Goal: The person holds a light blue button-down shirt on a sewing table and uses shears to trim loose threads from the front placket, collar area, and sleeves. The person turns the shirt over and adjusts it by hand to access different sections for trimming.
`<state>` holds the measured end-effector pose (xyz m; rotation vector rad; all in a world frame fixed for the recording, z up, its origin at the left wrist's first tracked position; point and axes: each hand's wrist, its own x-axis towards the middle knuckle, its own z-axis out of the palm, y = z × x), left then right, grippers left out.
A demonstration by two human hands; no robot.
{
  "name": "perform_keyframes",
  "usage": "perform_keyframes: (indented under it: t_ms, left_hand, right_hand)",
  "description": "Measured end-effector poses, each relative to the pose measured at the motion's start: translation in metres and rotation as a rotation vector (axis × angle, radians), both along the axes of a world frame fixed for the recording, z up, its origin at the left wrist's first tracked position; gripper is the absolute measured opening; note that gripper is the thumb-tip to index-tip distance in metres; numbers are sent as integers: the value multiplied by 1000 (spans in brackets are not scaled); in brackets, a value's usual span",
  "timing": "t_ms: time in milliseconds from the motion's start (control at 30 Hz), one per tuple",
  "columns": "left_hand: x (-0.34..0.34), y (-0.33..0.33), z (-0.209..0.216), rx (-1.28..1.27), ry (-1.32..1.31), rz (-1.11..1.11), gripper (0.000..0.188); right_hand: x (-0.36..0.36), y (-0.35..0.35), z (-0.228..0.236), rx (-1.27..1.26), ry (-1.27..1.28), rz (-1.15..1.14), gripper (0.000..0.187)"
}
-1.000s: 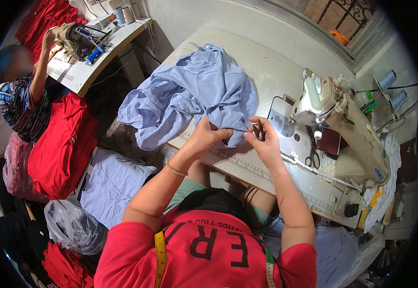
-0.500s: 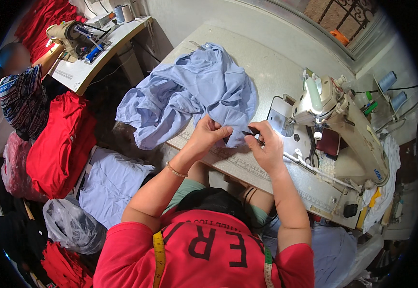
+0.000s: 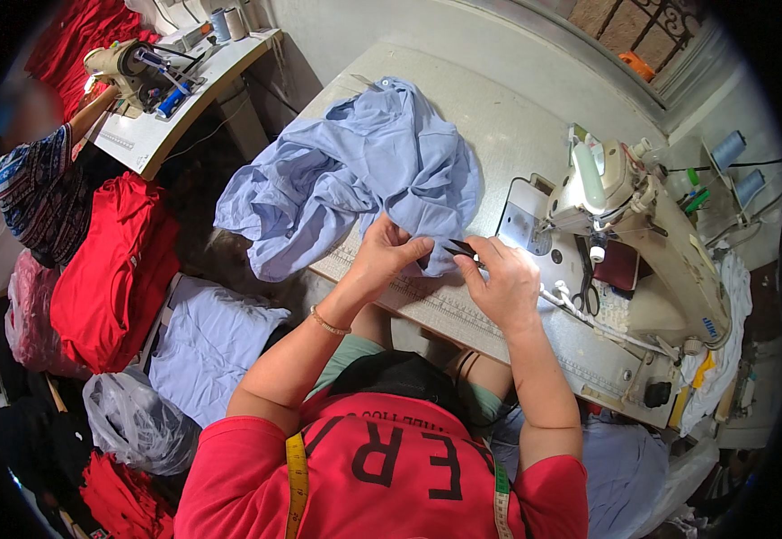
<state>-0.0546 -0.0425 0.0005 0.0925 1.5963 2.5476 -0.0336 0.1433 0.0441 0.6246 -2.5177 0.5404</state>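
A light blue garment (image 3: 382, 153) lies bunched on the sewing table (image 3: 499, 117), its near edge hanging by the table's front. My left hand (image 3: 389, 251) pinches that near edge between thumb and fingers. Just to the right, my right hand (image 3: 504, 278) is closed round small dark thread snips (image 3: 465, 251), whose blades point left toward the cloth. A short gap shows between the blade tips and my left thumb. Right of my right hand stands a sewing machine (image 3: 616, 198).
Black scissors (image 3: 587, 292) and a dark red pad (image 3: 617, 267) lie beside the machine. Blue thread cones (image 3: 730, 150) stand at the far right. On the left are red cloth (image 3: 117, 269), folded blue cloth (image 3: 216, 341) and a plastic bag (image 3: 135, 422). A co-worker (image 3: 40, 189) sits at another machine (image 3: 126, 72).
My right hand has shifted slightly right and turned, and the snips' blades now show more clearly, pointing left. My left hand keeps its pinch on the garment. The co-worker has leaned a little left.
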Motion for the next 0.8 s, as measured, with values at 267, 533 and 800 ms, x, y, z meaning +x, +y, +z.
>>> perform_keyframes:
  t_ms: [267, 533, 800]
  left_hand:
    - [-2, -3, -1, -80, -50, -47, 39]
    - [-4, -5, -1, -39, -48, -102, 38]
    - [-5, -6, -6, 61, -13, -119, 35]
  right_hand:
    - [1, -2, 1, 67, 49, 2, 18]
    - [1, -4, -7, -85, -63, 7, 19]
    - [4, -6, -4, -403, -534, -21, 27]
